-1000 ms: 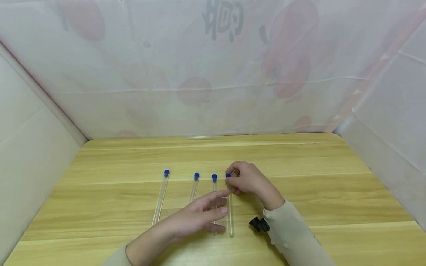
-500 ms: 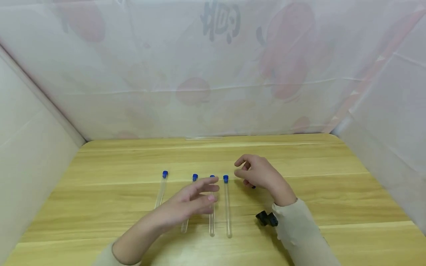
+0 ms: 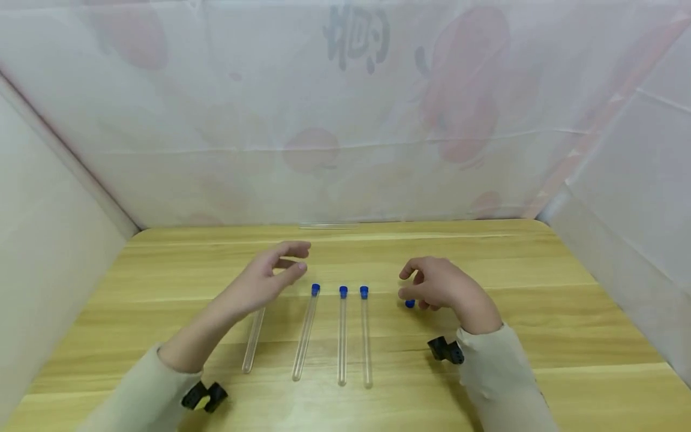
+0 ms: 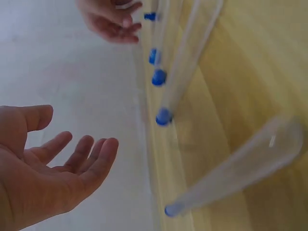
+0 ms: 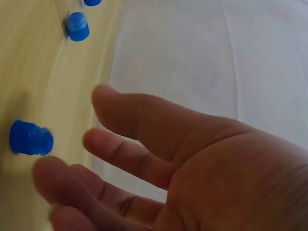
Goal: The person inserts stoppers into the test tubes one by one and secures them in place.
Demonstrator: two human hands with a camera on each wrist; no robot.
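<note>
Loose blue cap (image 3: 410, 303) lies on the wooden table (image 3: 540, 300), just under the right hand (image 3: 439, 287) fingertips, right of the tube row; the right wrist view also shows it (image 5: 31, 138) just off the fingertips, not pinched. Four clear tubes lie side by side. Three carry blue caps at the far end: second tube (image 3: 305, 331), third tube (image 3: 342, 336), fourth tube (image 3: 365, 335). The leftmost tube (image 3: 253, 339) has its far end hidden behind the left hand (image 3: 267, 279) in the head view.

Risks, as I judge them: the cap is small and round, so a clumsy nudge from the fingertips would likely roll it away across the table. The tubes are round and lie free, so a sleeve or wrist dragging across would probably roll them together or toward the near edge. The left hand sits right above the leftmost tube's far end and could knock it if it drops.

Pose: right hand hovers low, fingers loosely curled, gripping nothing, thumb and forefinger apart. Left hand is raised off the table, palm turned inward, fingers relaxed and spread, empty; the left wrist view (image 4: 57, 163) confirms this. Both forearms come in from the near edge, in beige sleeves.
</note>
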